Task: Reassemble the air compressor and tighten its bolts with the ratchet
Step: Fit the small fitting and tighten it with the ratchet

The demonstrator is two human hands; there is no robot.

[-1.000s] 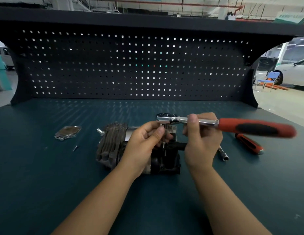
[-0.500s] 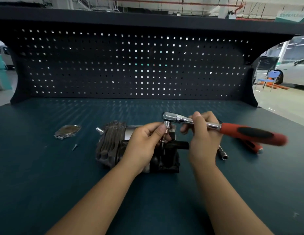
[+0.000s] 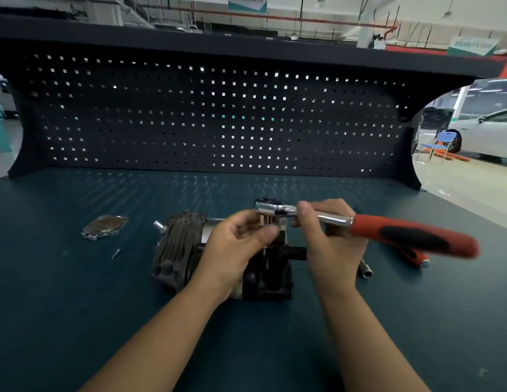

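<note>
Head view
Left grip: fingers curl in and pinch a thin metal shaft that stands upright under the ratchet head.
Right grip: closed round the ratchet's chrome shank, just beside the left grip.
Ratchet: red handle sticks out right of the right grip, held above the surface.
Air compressor: lies on the surface directly under both grips, finned end left of the left grip.
Cover plate and loose screw: well left of the left grip.
Socket and second red-handled tool: right of the right grip, below the ratchet handle.
</note>
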